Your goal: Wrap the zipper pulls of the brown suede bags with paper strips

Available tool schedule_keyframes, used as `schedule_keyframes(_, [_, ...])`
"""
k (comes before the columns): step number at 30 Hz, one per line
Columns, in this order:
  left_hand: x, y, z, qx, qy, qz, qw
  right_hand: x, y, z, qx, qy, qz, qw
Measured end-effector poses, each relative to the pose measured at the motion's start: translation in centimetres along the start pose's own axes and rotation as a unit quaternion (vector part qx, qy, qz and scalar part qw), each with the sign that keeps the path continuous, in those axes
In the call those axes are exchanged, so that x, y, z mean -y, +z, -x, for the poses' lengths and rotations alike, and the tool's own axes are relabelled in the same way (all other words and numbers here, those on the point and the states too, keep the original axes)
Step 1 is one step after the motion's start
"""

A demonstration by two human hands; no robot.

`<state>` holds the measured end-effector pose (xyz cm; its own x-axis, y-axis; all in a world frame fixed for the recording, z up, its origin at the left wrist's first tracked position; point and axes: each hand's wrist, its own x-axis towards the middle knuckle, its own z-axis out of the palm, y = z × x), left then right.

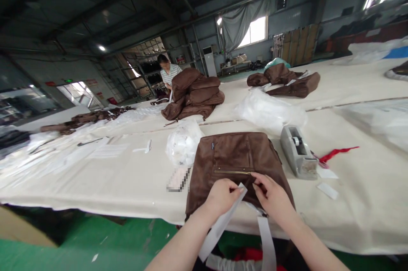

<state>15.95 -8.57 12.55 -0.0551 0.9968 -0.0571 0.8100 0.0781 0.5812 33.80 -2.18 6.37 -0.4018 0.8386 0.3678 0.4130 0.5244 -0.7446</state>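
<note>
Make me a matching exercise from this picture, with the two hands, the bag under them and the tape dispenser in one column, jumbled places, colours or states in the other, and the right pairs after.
1. Left hand
2. Right hand
3. Tape dispenser
4. Bag

A. Grey, on the right
B. At the zip
C. Brown, in the middle
D. Pinching a white strip

Pairs: 1-D, 2-B, 3-A, 4-C.
</note>
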Motion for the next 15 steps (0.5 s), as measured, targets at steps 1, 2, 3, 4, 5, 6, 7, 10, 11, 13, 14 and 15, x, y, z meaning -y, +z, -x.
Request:
schedule_keyframes(1, [-0.2,0.3,-0.5,0.002,-0.005,0.006,1.0,-0.3,0.1,0.0,-0.008,0.015,-0.018,1.0])
schedule_keyframes(2, [-0.4,0.5,-1.0,0.002,-0.007,0.011,1.0,-0.5,0.2,0.0,-0.012,0.03,-0.036,0.999])
schedule_keyframes(3, [-0.6,0.7,-1.5,0.001,-0.007,0.014,1.0,-0.7,0.2,-0.1,-0.01,0.044,-0.055,0.997])
schedule_keyframes(4, [-0.9,0.9,-2.0,-0.002,-0.006,0.014,1.0,-0.9,0.3,-0.1,-0.004,0.054,-0.073,0.996])
schedule_keyframes(5, [-1.1,1.1,-2.4,-0.006,-0.005,0.014,1.0,-1.1,0.2,-0.2,0.005,0.057,-0.09,0.994])
schedule_keyframes(6, [-1.3,1.3,-2.7,-0.013,-0.005,0.012,1.0,-1.2,0.1,-0.3,0.014,0.057,-0.105,0.993])
schedule_keyframes(7, [-1.5,1.4,-3.0,-0.021,-0.008,0.006,1.0,-1.3,0.1,-0.4,0.021,0.055,-0.119,0.991])
schedule_keyframes(10, [-1.8,1.8,-3.4,-0.05,-0.019,-0.036,0.998,-1.4,-0.3,-0.6,0.029,0.067,-0.162,0.984])
schedule_keyframes(11, [-1.8,2.0,-3.4,-0.06,-0.023,-0.052,0.997,-1.3,-0.3,-0.6,0.028,0.087,-0.175,0.98])
schedule_keyframes(13, [-1.7,2.3,-3.3,-0.073,-0.031,-0.069,0.994,-1.2,-0.4,-0.7,0.038,0.152,-0.189,0.969])
schedule_keyframes(14, [-1.6,2.5,-3.3,-0.076,-0.034,-0.071,0.994,-1.1,-0.3,-0.8,0.056,0.185,-0.191,0.962])
schedule_keyframes(15, [-1.6,2.7,-3.3,-0.079,-0.038,-0.07,0.994,-1.0,-0.2,-0.9,0.08,0.211,-0.191,0.955])
